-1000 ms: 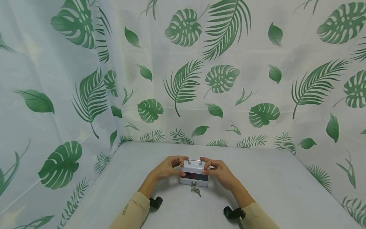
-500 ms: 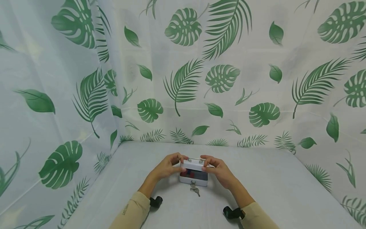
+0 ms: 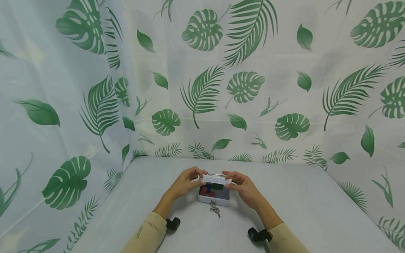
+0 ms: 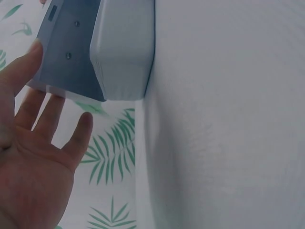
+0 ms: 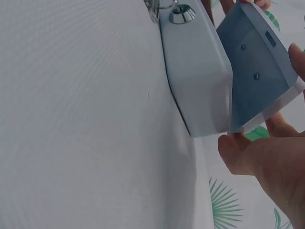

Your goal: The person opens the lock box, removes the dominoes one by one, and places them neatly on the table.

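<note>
Box: small white metal box (image 3: pixel 214 199) sits on the table (image 3: pixel 303 207), near its front edge, midway across.
Lid: lid (image 3: pixel 216 180) is raised halfway.
Left hand: left hand (image 3: pixel 185 184) pinches the lid's left end.
Right hand: right hand (image 3: pixel 243 188) pinches its right end.
Keys: keys (image 3: pixel 215 208) hang from the box's front lock.

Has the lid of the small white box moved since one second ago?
Yes. The lid has swung up and back, away from the box's front wall, which stays on the table. Coloured pieces inside now show. The left hand and right hand hold its ends.

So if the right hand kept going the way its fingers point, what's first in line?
Probably the left hand: the right hand grips the lid of the box, fingers pointing left across it. Depth is unclear.
</note>
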`<state>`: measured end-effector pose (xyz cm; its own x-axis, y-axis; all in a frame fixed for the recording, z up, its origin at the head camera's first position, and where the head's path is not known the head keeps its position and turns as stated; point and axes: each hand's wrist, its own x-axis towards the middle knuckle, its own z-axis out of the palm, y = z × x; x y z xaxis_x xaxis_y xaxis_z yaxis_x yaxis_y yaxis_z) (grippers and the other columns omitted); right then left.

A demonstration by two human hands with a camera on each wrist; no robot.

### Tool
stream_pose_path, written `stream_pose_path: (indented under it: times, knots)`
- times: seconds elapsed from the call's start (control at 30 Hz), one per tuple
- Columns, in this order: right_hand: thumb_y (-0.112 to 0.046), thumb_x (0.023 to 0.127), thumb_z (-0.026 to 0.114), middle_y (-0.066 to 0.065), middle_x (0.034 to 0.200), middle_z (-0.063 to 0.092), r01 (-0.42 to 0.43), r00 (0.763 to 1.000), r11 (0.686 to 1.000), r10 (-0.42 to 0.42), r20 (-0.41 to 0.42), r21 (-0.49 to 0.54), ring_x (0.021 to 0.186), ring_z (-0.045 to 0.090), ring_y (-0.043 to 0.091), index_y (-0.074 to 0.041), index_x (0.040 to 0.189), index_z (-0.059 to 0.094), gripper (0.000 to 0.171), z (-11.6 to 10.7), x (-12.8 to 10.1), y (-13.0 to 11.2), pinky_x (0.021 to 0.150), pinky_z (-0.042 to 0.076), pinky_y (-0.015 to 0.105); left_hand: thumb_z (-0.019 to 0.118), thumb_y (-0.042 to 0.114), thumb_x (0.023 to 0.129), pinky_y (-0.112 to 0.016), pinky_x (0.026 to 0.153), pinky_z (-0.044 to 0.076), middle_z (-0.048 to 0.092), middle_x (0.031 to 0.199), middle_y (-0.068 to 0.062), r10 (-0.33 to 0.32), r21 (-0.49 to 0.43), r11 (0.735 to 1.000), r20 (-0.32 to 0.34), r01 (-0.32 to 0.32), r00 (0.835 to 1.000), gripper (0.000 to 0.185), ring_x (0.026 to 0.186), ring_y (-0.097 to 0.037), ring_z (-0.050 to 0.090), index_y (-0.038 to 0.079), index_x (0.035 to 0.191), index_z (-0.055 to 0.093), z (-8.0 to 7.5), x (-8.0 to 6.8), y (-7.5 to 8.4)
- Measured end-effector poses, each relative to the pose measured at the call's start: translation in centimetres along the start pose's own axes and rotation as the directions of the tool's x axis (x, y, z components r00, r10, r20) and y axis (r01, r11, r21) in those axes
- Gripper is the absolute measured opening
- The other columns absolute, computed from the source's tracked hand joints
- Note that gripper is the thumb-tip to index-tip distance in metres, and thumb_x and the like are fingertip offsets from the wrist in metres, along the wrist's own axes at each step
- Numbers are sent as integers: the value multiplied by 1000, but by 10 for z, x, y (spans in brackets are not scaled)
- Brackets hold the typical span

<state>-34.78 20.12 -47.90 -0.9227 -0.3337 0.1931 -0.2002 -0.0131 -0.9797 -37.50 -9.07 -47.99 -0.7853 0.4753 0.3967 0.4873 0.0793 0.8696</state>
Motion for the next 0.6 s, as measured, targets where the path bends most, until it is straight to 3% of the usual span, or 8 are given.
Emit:
stream_pose_path:
  times: [0.13, 0.37, 0.6]
  knots:
    - [-8, 93, 76, 17, 161, 47, 8, 1000, 999, -7, -10, 32, 157, 27, 41, 3, 123, 62, 35, 0, 0, 2, 126, 12, 68, 78, 12, 94, -60, 117, 41, 70, 136, -10, 12, 15, 1000, -26, -12, 1000, 20, 138, -31, 57, 7, 101, 60, 0, 1, 1]
    - [-7, 93, 75, 15, 162, 45, 18, 1000, 999, -17, -21, 40, 157, 23, 47, 3, 128, 59, 40, 0, 0, 3, 125, 18, 68, 78, 19, 94, -59, 118, 40, 69, 137, -6, -21, 26, 999, -49, 22, 999, 22, 136, -30, 59, 10, 103, 60, 2, 2, 2]
    - [-13, 95, 75, 15, 156, 53, 89, 994, 994, -93, -66, -62, 153, 36, 35, 4, 128, 62, 39, 2, 3, 3, 123, 26, 66, 75, 16, 96, -56, 115, 46, 68, 138, -7, -35, 9, 999, -85, 36, 996, 19, 133, -31, 62, 10, 104, 59, 3, 3, 1]
